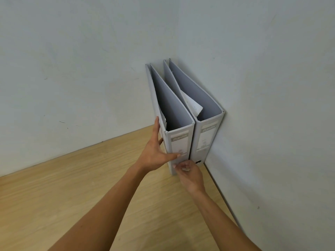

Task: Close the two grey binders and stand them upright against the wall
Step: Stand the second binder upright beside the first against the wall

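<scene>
Binders (179, 142) (2, upright), wall (272, 87), wooden desk (72, 187)

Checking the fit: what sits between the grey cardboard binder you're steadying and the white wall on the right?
Only the second grey binder, upright, with white paper inside; seen in the head view.

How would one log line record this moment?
left binder, right binder: upright in wall corner | left hand: flat on left binder | right hand: curled at its spine

The left hand (154, 157) braces the left binder (179, 142); curled right hand (189, 173) touches it
</scene>
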